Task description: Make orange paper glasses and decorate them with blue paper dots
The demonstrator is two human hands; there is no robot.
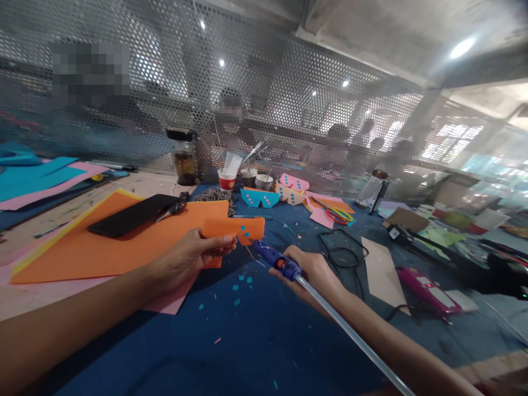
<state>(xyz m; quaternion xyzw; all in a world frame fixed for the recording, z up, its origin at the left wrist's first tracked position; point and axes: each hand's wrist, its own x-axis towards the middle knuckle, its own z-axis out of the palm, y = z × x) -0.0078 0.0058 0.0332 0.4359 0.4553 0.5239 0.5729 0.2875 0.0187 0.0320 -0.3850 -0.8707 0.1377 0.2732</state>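
Observation:
My left hand (206, 250) pinches the left end of a folded orange paper piece (251, 226), which carries small blue squares near its right part. Wrapped in my right hand (309, 269) is a blue glue gun (274, 258), its nozzle at the lower edge of the orange piece. A long clear glue stick (350, 331) runs out of the gun's back toward the bottom right. Small blue paper squares (236, 287) lie scattered on the blue table surface below. Whether the nozzle touches the paper cannot be made out.
Orange sheets (82, 250) with a black phone (134, 214) and small dark scissors lie left. Behind are paper cups (227, 180), a jar (184, 159), and blue (259, 198) and pink cut-outs. Right: colored scissors (339, 215), black cable (344, 261), magenta device (429, 291). People are beyond the mesh.

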